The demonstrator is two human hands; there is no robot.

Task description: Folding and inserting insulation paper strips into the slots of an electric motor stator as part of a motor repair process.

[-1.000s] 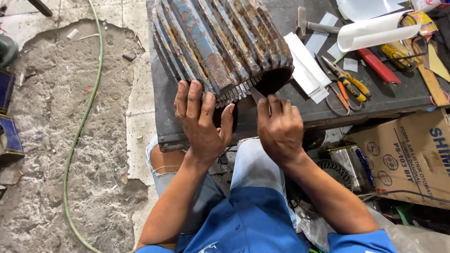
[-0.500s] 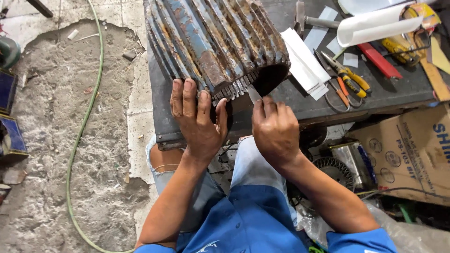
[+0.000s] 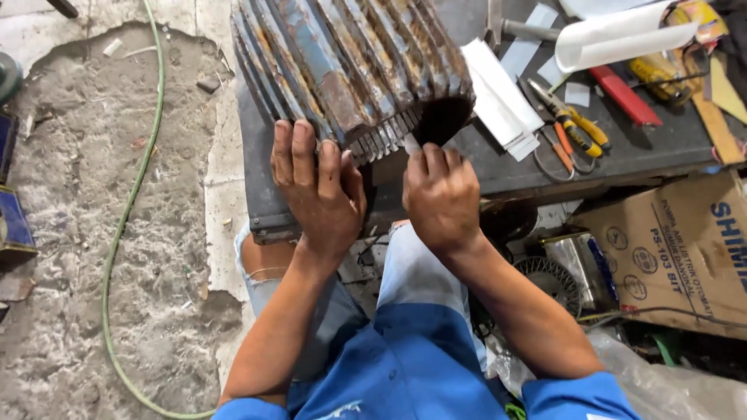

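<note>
On the dark table (image 3: 498, 167) in front of me lies a big rusty motor shell (image 3: 350, 66) with ribs. My left hand (image 3: 317, 190) lies flat and open against its rim. My right hand (image 3: 440, 194) pinches a small pale strip (image 3: 412, 143) at the dark opening.

Single view only: head cam, worn by the person, looking steeply down and slightly forward over their own lap. Close range. Forearms enter from the bottom edge, left hand (image 3: 317, 187) and right hand (image 3: 441, 198) sit near frame centre. Dark surface (image 3: 498, 167) fills the upper middle; its near edge runs roughly across the frame, tilted a bit. Ribbed motor housing (image 3: 350, 66) is cut off by the top edge. Floor (image 3: 93, 233) takes the whole left side, cardboard box (image 3: 673, 249) the lower right. Tools (image 3: 572, 132) lie at upper right. No second view, so no overlap to report.
</note>
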